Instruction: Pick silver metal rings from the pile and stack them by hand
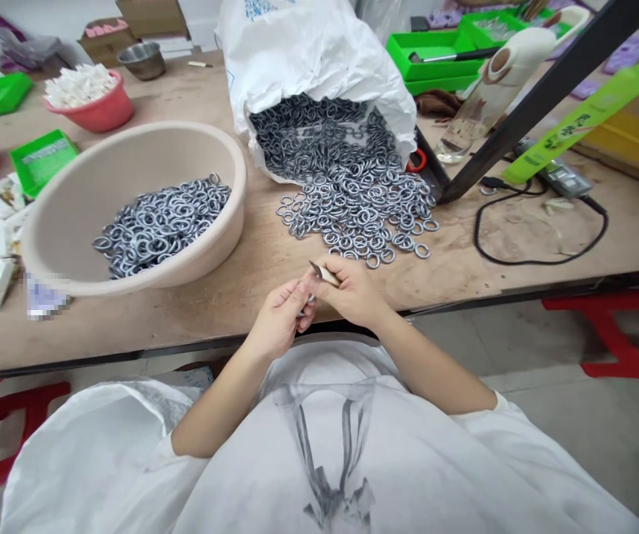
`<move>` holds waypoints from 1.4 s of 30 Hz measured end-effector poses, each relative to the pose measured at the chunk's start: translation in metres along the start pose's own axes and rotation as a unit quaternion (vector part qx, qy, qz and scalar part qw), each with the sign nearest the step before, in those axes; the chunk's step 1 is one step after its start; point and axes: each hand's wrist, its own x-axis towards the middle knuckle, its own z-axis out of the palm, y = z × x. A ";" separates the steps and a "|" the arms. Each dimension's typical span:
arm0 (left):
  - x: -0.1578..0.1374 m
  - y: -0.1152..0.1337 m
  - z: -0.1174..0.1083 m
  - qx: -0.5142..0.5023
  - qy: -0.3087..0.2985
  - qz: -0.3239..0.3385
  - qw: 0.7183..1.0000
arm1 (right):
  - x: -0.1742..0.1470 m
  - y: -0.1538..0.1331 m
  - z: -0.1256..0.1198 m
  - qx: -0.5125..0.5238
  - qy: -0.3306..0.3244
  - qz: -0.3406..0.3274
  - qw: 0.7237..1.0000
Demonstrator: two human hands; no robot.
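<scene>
On the left, grey rings [169, 222] are heaped in a beige basin [80, 193]. Near the edge of the table [153, 319], a bluish-grey piece [311, 298] — mostly hidden — is pinched in the left hand [287, 315]. Just right, a dark-bladed knife [329, 277] is gripped in the right hand's [353, 293] curled fingers. Beyond, loose rings [369, 215] are spread; farther right, a black cable [531, 262] is looped.

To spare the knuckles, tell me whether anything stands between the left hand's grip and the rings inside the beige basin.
Yes: the near-right basin wall stands between the left hand's grip and those gray rings. Nothing visible covers the rings from above.
</scene>
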 end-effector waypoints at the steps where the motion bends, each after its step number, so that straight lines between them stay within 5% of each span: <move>1: 0.000 0.000 -0.001 0.004 -0.005 -0.004 1.000 | 0.002 0.004 -0.004 -0.030 0.020 0.018 0.999; 5: -0.001 0.003 -0.005 0.005 0.003 -0.017 1.000 | 0.014 0.022 -0.025 -0.298 0.097 0.075 0.947; 9: 0.003 0.006 -0.011 -0.016 0.017 -0.028 0.999 | 0.020 0.025 -0.026 -0.470 0.031 0.121 0.874; 12: 0.007 0.008 -0.017 -0.044 0.034 -0.031 0.998 | 0.022 0.026 -0.021 -0.495 0.010 0.134 0.858; 14: 0.010 0.008 -0.020 -0.065 0.050 -0.033 0.996 | 0.022 0.027 -0.021 -0.469 0.025 0.134 0.873; 16: 0.012 0.009 -0.022 -0.085 0.067 -0.043 0.993 | 0.022 0.027 -0.022 -0.376 0.051 0.116 0.918; 19: 0.015 0.008 -0.019 -0.097 0.072 -0.060 0.991 | 0.020 0.019 -0.019 -0.088 0.053 0.079 0.992; 22: 0.014 0.006 -0.009 -0.077 0.054 -0.040 0.995 | 0.015 0.006 -0.009 0.172 -0.025 0.083 0.981; 24: 0.012 0.004 -0.002 -0.063 0.054 -0.012 0.996 | 0.012 -0.001 0.000 0.241 -0.046 0.091 0.965; 31: 0.010 -0.002 0.007 -0.032 0.095 0.077 0.992 | 0.002 -0.001 0.027 0.271 0.110 0.074 0.953; 37: 0.010 -0.005 0.005 -0.027 0.125 0.104 0.986 | -0.008 0.000 0.041 0.269 0.082 0.083 0.956; 42: 0.006 -0.004 0.006 -0.043 0.075 0.065 0.994 | -0.008 0.002 0.035 0.223 0.045 0.059 0.972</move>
